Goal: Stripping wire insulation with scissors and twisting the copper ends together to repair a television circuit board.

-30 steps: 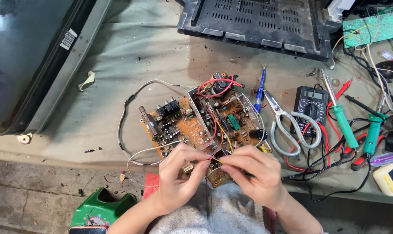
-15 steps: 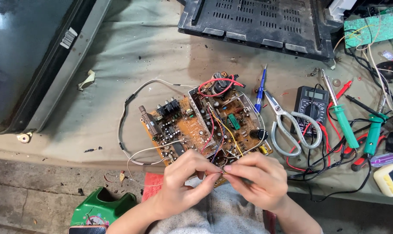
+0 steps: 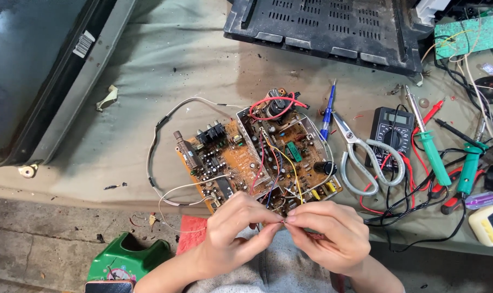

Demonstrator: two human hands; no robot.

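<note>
1. Right at the fingertips: left hand and right hand meet tip to tip, both pinched narrow on a thin wire end. It's too fine to tell if it's one strand or two, so I can't say more than that both are nipped shut on it.
2. Just beyond the fingers, almost touching the knuckles, sits the orange circuit board, lying flat on the bench with red, yellow and white leads looping over it. A yellow wire runs down from the board toward the pinch.
3. Off to the left of the left hand, a grey cable curls out from the board in a big loop and comes back.
4. Right of the right hand, near the board's edge: grey-handled scissors, then a black multimeter with red probe leads tangled around it.
5. Further right, a green-handled soldering iron and more green and red tools in a mess of black cords.
6. Just past the board there's a blue pen-type screwdriver.
7. Well beyond the fingers, a black vented plastic back cover, and far left the dark CRT screen lying on the cloth-covered bench.
8. Below the left wrist, a green plastic stool on the floor.
</note>
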